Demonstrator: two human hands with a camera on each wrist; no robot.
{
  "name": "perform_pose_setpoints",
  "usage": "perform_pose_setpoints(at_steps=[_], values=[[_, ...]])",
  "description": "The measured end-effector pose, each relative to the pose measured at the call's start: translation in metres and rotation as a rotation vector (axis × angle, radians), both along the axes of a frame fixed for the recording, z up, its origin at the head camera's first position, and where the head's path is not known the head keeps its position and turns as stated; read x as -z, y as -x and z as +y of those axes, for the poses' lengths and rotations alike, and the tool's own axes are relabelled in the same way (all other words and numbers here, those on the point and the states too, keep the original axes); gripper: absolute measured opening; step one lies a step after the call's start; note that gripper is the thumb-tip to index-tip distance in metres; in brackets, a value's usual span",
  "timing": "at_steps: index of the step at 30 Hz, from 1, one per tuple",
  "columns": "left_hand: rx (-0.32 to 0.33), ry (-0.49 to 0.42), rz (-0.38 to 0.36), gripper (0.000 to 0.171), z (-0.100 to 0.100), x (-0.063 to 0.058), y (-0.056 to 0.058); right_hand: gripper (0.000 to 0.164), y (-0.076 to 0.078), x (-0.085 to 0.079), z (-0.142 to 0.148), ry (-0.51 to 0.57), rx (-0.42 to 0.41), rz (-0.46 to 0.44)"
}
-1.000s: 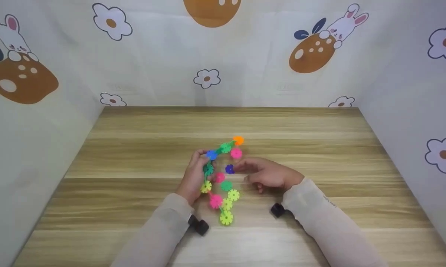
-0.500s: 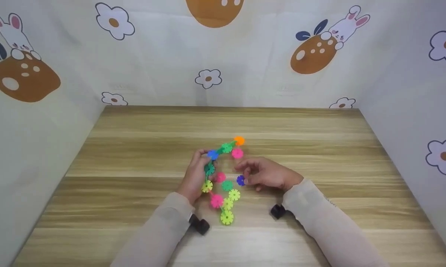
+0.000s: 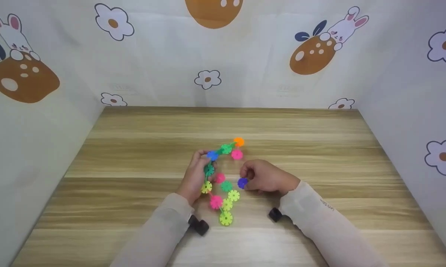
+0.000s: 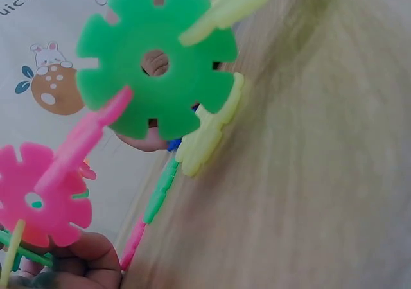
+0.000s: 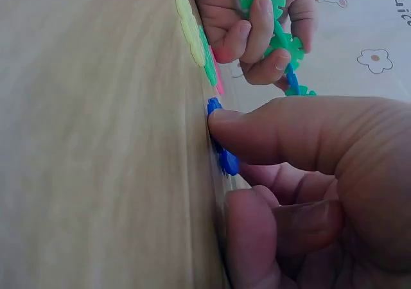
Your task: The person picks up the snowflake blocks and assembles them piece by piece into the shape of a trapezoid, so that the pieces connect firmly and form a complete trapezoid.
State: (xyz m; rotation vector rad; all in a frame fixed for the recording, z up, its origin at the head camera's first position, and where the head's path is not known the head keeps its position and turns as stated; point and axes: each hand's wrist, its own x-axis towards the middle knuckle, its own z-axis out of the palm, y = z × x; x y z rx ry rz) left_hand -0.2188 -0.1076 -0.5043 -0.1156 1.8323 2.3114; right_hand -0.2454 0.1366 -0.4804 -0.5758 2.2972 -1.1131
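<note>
My left hand [image 3: 192, 178] grips a curved chain of notched plastic snowflake discs near its middle. The chain runs from an orange disc [image 3: 239, 141] at the far end, past a light blue disc [image 3: 212, 155], down to a bright pink disc [image 3: 216, 202] and a yellow disc [image 3: 226, 218] at the near end. My right hand [image 3: 269, 178] pinches a dark blue snowflake disc [image 5: 222, 141] low over the table, thumb pressed on its face. In the left wrist view, a large green disc [image 4: 115, 48] with other discs slotted into it fills the foreground.
Between the hands, a pink disc [image 3: 220, 178], a green disc [image 3: 226, 186] and a yellow disc [image 3: 233, 195] lie flat on the wooden table [image 3: 319, 141]. Patterned cloth [image 3: 152, 66] walls in the table's back and sides. Each wrist wears a black camera [image 3: 199, 225].
My right hand has drawn the dark blue disc to the right and nearer, away from the loose pink disc, and its fingers have closed on it. The left hand and chain stay nearly still.
</note>
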Motion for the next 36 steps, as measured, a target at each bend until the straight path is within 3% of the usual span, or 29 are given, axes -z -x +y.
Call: perform_pose_setpoints(at_steps=[5,10,16,23,36], values=[[-0.009,0.002,-0.004,0.024,0.0,0.001,0.0,0.017,0.003,0.005,-0.001,0.129,0.046,-0.094],[-0.012,0.0,-0.012,0.023,0.0,0.0,0.0,0.024,0.008,0.014,-0.001,0.35,0.176,-0.23],[-0.01,-0.002,-0.026,0.024,0.001,0.0,0.0,0.03,0.01,0.014,-0.003,0.543,0.284,-0.249],[0.009,0.011,-0.007,0.025,0.002,-0.001,0.0,0.031,0.01,0.015,-0.006,0.589,0.325,-0.227],[0.016,0.074,-0.042,0.026,0.002,-0.002,-0.001,0.031,0.007,0.015,-0.009,0.606,0.362,-0.191]])
